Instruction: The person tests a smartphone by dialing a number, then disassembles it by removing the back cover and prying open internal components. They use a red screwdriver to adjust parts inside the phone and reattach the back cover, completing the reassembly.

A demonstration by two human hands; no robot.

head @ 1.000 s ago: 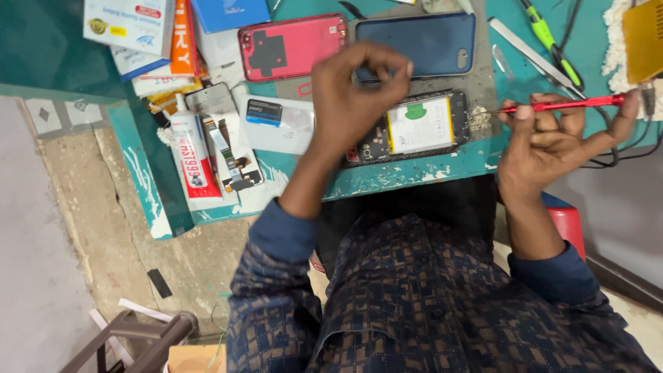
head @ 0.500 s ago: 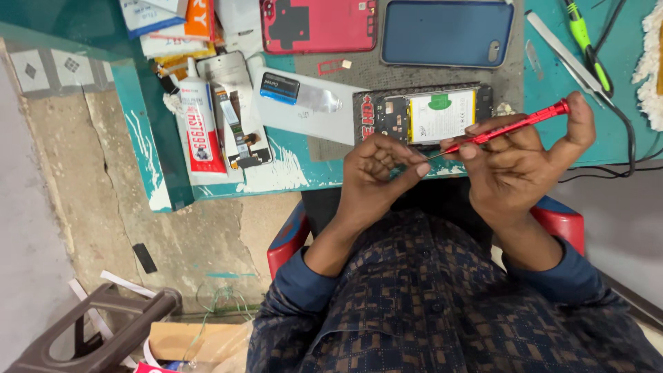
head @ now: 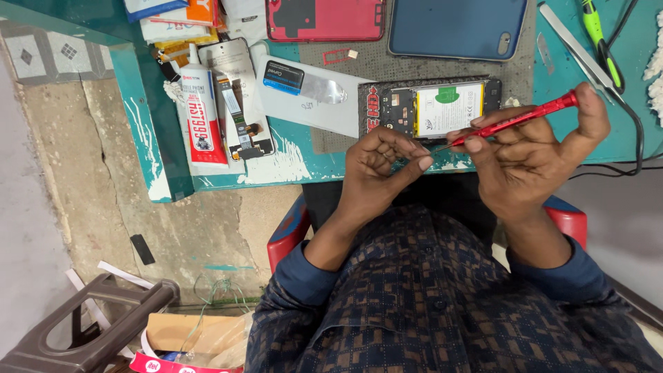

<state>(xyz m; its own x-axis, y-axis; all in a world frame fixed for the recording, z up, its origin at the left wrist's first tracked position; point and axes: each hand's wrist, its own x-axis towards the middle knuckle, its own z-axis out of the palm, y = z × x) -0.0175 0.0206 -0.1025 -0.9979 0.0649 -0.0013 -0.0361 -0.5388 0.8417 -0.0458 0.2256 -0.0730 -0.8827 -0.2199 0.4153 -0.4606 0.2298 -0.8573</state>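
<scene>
My right hand (head: 532, 155) grips a red screwdriver (head: 519, 120) held nearly level, its metal tip pointing left. My left hand (head: 383, 166) is curled with thumb and forefinger pinched right at that tip; whether something tiny sits between them is too small to tell. Both hands hover just in front of the table's near edge. Behind them lies an opened phone (head: 429, 106) with its back off, showing a white battery and dark circuit boards, on a grey work mat (head: 373, 65).
On the teal table (head: 290, 162) lie a red phone back cover (head: 324, 17), a blue phone (head: 457, 27), a white glue tube (head: 202, 114), a flex part (head: 238, 121), a white card (head: 304, 93), tweezers (head: 573, 48) and a green-handled tool (head: 599, 38). A brown stool (head: 90, 328) stands at lower left.
My left hand came off the opened phone and drew back to meet the screwdriver tip. My right hand brought the screwdriver inward in front of the table edge. The view shifted.
</scene>
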